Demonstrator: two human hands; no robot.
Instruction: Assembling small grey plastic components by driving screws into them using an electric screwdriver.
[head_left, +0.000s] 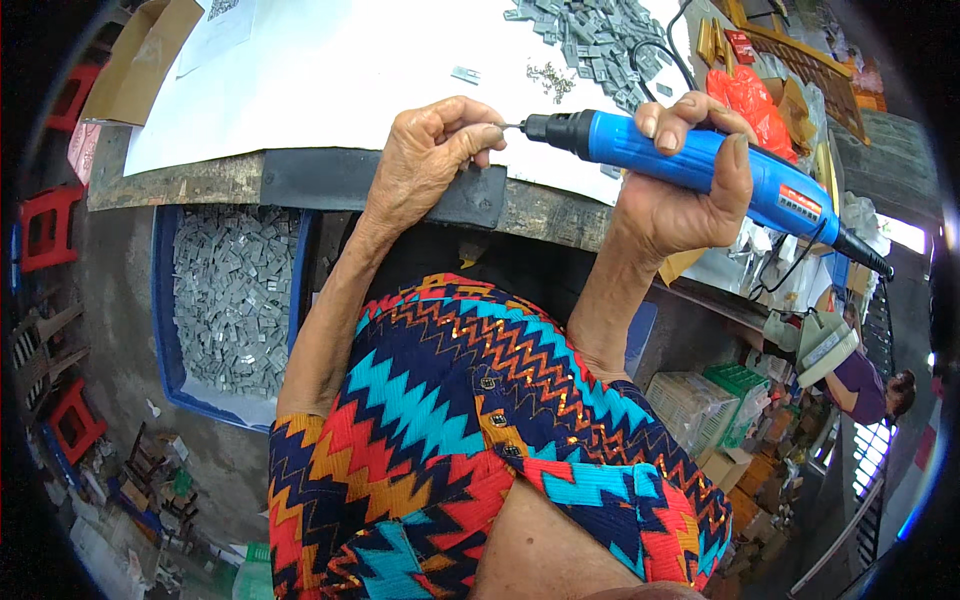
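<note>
My right hand [690,195] is wrapped round a blue electric screwdriver [622,142], held level with its bit to the left. The fingers of my left hand [425,150] are pinched together at the tip of the bit, above the table's front edge. What they hold is hidden by the fingertips. Behind the screwdriver a pile of small grey metal pieces [595,45] lies on the white-covered table [330,80]. Beside it is a little heap of small screws [552,82]. One loose grey piece [466,75] lies apart, beyond my left hand.
Below the table edge at left, a blue tray [166,335] holds many grey pieces. A cardboard box [145,60] stands at the far left corner. A red plastic bag [748,98] and a black cable [645,48] lie at right. Another person [868,392] is farther right.
</note>
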